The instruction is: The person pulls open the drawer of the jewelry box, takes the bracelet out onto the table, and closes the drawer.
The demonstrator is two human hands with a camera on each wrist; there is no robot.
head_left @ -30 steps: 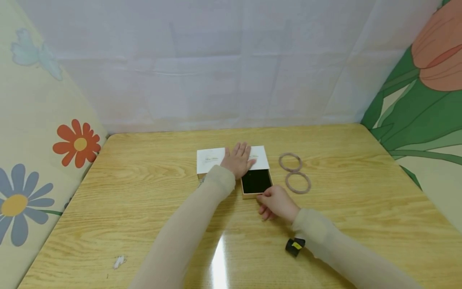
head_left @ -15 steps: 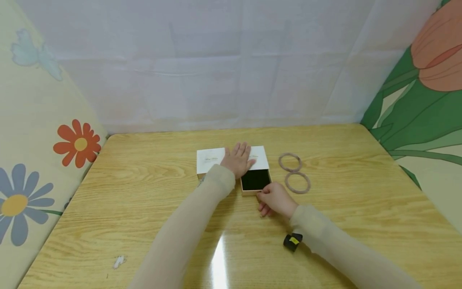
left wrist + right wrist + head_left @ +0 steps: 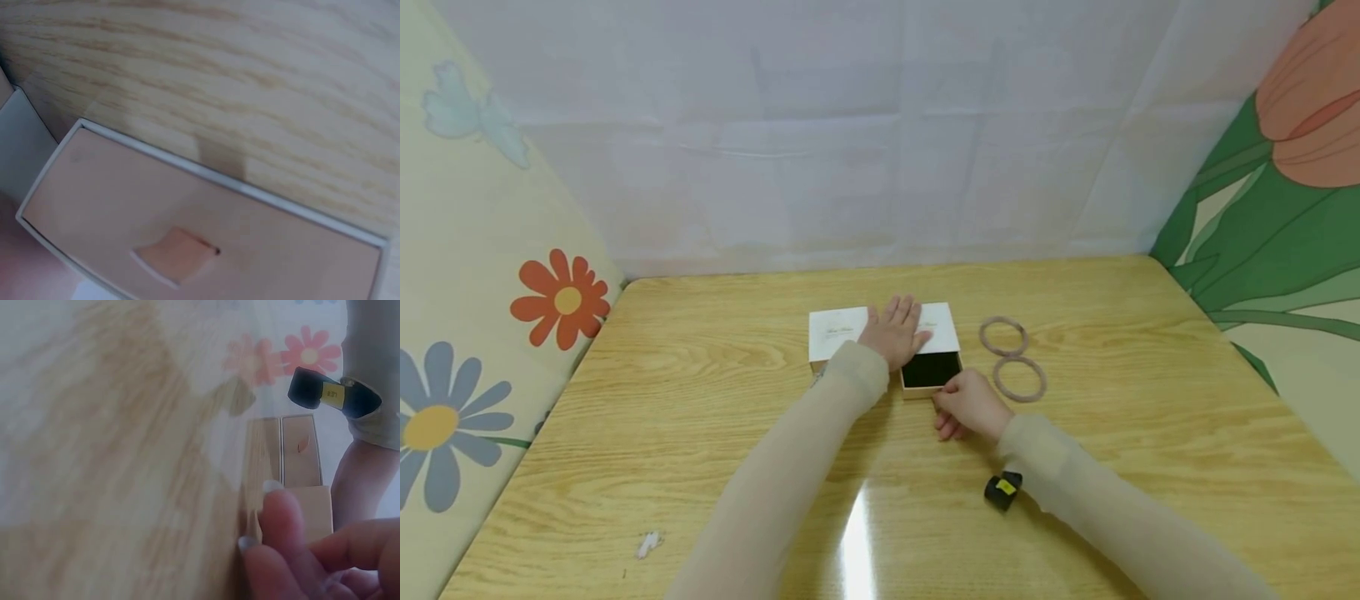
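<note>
Two white drawer boxes stand side by side on the wooden table in the head view: a left box (image 3: 835,327) and a right box (image 3: 942,323). My left hand (image 3: 892,335) lies across both tops with its fingers straight. The right box's drawer (image 3: 931,371) is partly out, showing a black inside. At its front edge, my right hand (image 3: 972,406) pinches a small tan pull tab (image 3: 254,522) between thumb and finger, its other fingers curled. The left wrist view shows the left box's pinkish drawer front (image 3: 125,187), flush in its sleeve, with its own pull tab (image 3: 175,255).
Two pale mauve bangles, a farther bangle (image 3: 983,335) and a nearer bangle (image 3: 1024,398), lie right of the boxes. A white patch (image 3: 648,544) marks the table (image 3: 700,433) at front left. A pale curtain (image 3: 850,183) hangs behind; flowered panels flank both sides.
The right box's drawer has slid partway back into its sleeve, away from me, with my right hand moving along at its front. My left hand and the bangles have stayed put.
</note>
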